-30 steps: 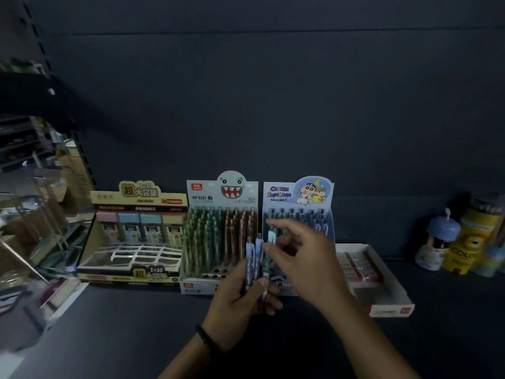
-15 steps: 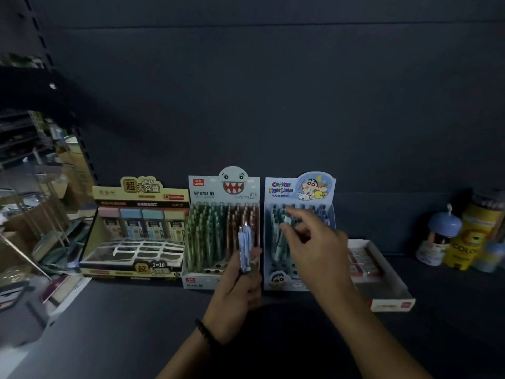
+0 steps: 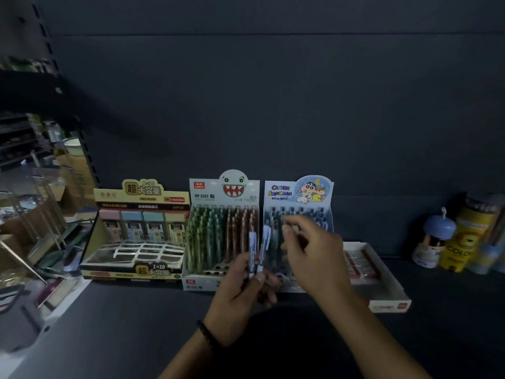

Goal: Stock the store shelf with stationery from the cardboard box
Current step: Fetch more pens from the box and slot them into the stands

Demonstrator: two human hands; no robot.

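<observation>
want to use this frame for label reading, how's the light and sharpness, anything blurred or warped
Head view throughout: dim, back panel near black; right hand fingertips smeared by motion, pens in the left hand clearer; Crayon Shinchan box print legible, jars at far right soft; shelf upright at left tilts from the wide lens.

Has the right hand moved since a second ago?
Yes. The right hand left the pens held by the left hand and shifted rightward. It is now over the Crayon Shin-chan box, which stays put.
</observation>
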